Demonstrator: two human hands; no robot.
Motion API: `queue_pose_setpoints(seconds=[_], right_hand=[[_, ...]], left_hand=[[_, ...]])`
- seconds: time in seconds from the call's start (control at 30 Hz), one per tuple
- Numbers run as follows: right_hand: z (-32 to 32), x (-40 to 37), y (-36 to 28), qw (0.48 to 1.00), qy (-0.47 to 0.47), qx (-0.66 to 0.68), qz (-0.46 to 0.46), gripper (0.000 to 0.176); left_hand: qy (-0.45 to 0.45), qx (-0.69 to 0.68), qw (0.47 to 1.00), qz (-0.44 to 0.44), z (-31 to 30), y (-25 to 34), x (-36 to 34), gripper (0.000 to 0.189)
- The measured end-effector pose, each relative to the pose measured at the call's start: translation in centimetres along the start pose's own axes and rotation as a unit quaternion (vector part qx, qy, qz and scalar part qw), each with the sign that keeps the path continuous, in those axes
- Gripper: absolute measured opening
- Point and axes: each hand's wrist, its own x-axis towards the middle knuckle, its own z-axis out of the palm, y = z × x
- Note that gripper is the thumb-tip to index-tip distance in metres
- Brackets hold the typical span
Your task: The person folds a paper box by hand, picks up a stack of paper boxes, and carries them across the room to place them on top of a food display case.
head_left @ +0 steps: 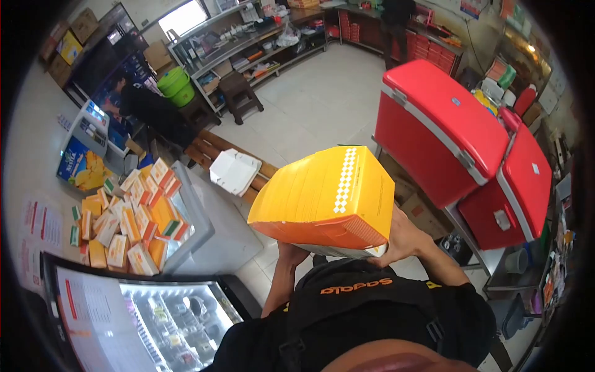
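Note:
A large yellow and orange carton [316, 192] with a white checkered strip is held up in front of my chest, its top tilted toward the camera. My right hand [403, 239] grips the carton's lower right side, with the fingers partly hidden behind it. Under the carton's lower left part is my left hand [292, 253], mostly covered by the carton, so its fingers do not show. A white open box or tray [235, 172] lies on a wooden bench beyond the carton, to the left.
Many small boxes [127, 220] are heaped on a grey freezer [217, 239] at the left. Two red coolers [443, 127] stand at the right. A lit display [176, 322] is at lower left. One person [149, 105] is at back left, another [395, 25] at the back.

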Motion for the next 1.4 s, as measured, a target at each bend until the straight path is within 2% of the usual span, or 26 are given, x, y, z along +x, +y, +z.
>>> queue_pose_setpoints(seconds=[0.03, 0.1, 0.17, 0.27, 0.43, 0.63, 0.7, 0.93, 1.03, 1.13, 1.2, 1.23, 1.33, 1.4], right_hand=[[-0.3, 2.0, 0.5, 1.0, 0.017, -0.004, 0.003, 0.096], [-0.9, 5.7, 2.2, 1.0, 0.02, -0.006, 0.023, 0.096], [-1.3, 9.1, 4.3, 0.998, 0.028, 0.008, 0.051, 0.096], [-2.2, 13.9, 8.7, 0.996, 0.05, 0.01, 0.072, 0.099], [-4.3, 21.0, 18.1, 0.992, 0.102, -0.042, 0.057, 0.107], [-8.5, 29.8, 27.8, 0.97, 0.181, -0.072, 0.142, 0.112], [-9.6, 33.0, 30.7, 0.961, 0.225, -0.078, 0.144, 0.111], [-14.0, 40.6, 40.2, 0.917, 0.294, -0.101, 0.25, 0.103], [-16.0, 44.8, 46.7, 0.884, 0.312, -0.107, 0.33, 0.105], [-17.1, 48.9, 53.5, 0.869, 0.346, -0.111, 0.337, 0.105], [-19.0, 51.4, 57.9, 0.855, 0.345, -0.117, 0.369, 0.105], [-19.2, 53.3, 59.9, 0.847, 0.351, -0.111, 0.383, 0.105], [-21.4, 57.4, 65.7, 0.819, 0.408, -0.14, 0.378, 0.103], [-24.5, 59.6, 69.4, 0.813, 0.418, -0.153, 0.375, 0.102]], left_hand=[[-0.021, 0.09, 0.996, 0.009, -1.0, 1.4, 2.4, 0.07], [-0.028, 0.103, 0.994, -0.017, -2.6, 3.6, 6.8, 0.072], [-0.002, -0.047, 0.995, -0.088, -4.0, 5.6, 11.5, 0.074], [-0.063, -0.133, 0.982, -0.121, -6.5, 6.7, 19.3, 0.077], [-0.078, -0.089, 0.977, -0.177, -8.3, 8.0, 34.0, 0.08], [-0.098, -0.035, 0.959, -0.263, -7.5, 9.0, 54.3, 0.08], [-0.109, -0.024, 0.951, -0.288, -6.9, 9.3, 60.7, 0.08], [-0.143, -0.023, 0.916, -0.375, -5.8, 7.3, 81.3, 0.08], [-0.165, -0.029, 0.9, -0.403, -6.8, 6.4, 90.8, 0.08], [-0.167, -0.06, 0.874, -0.453, -8.9, 5.6, 99.7, 0.08], [-0.184, -0.04, 0.867, -0.462, -9.9, 4.8, 105.9, 0.08], [-0.226, 0.129, 0.885, -0.385, -10.5, 4.8, 108.5, 0.077], [-0.218, -0.031, 0.834, -0.505, -8.2, 3.5, 118.0, 0.069], [-0.224, -0.011, 0.825, -0.519, -6.3, 3.5, 124.0, 0.07]])
